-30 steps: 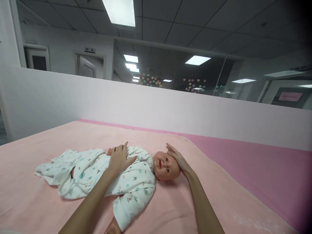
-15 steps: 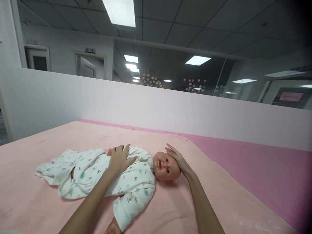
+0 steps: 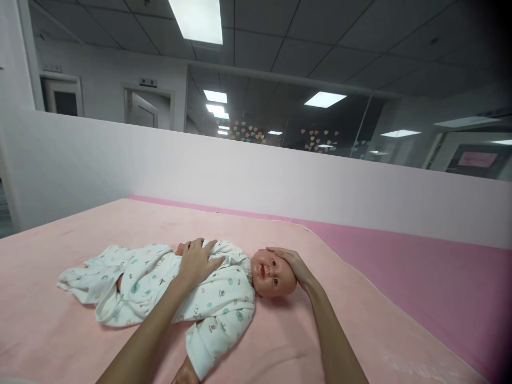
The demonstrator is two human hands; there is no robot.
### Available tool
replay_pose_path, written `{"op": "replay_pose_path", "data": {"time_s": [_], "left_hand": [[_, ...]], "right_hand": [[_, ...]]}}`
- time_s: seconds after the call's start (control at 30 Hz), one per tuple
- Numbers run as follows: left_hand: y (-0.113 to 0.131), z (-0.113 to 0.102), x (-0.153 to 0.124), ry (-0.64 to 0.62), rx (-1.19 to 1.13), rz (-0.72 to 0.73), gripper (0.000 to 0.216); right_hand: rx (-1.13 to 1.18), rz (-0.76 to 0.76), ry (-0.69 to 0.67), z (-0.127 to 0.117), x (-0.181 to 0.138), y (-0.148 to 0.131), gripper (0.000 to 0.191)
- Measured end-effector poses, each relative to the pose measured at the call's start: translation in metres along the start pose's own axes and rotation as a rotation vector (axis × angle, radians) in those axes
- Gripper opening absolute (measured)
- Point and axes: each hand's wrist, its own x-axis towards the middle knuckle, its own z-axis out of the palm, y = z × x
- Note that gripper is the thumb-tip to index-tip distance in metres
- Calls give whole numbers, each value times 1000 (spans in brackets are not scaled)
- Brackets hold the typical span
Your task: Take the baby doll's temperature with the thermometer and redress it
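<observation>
A baby doll (image 3: pixel 224 298) in a white patterned sleepsuit lies on its back on a pale pink blanket (image 3: pixel 60 341), head to the right. My left hand (image 3: pixel 197 261) rests flat on the doll's chest, fingers spread. My right hand (image 3: pixel 291 264) lies cupped over the top of the doll's head (image 3: pixel 272 273), fingers stretched along the forehead. Neither hand grips anything.
A darker pink sheet (image 3: pixel 420 288) shows beyond the blanket's edge on the right. A low white partition wall (image 3: pixel 256 176) runs behind the surface. Past it are glass panels with heart stickers and doors at the far left.
The fingers of my right hand have lowered from beside the doll's head onto its forehead. My left hand has shifted slightly on the chest. The doll has stayed put.
</observation>
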Motion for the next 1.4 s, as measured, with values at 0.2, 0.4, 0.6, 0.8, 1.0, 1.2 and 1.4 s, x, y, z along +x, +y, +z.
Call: {"op": "replay_pose_path", "data": {"time_s": [0.2, 0.4, 0.6, 0.8, 1.0, 1.2, 1.4], "left_hand": [[-3, 4, 0, 30, 10, 30, 59], [-3, 5, -1, 47, 21, 7, 76], [-1, 2, 0, 5, 7, 7, 56], [-1, 1, 0, 7, 3, 4, 51], [-1, 2, 1, 10, 16, 8, 54], [-3, 5, 0, 40, 9, 33, 58], [-4, 10, 1, 70, -72, 7, 53]], "right_hand": [[7, 3, 14, 0, 0, 1, 38], [-23, -32, 102, -3, 4, 7, 65], [-5, -14, 19, -1, 3, 3, 36], [-2, -20, 36, 0, 3, 2, 28], [-12, -33, 44, 0, 4, 3, 26], [30, -11, 40, 1, 2, 1, 32], [52, -22, 131, -2, 8, 9, 57]]}}
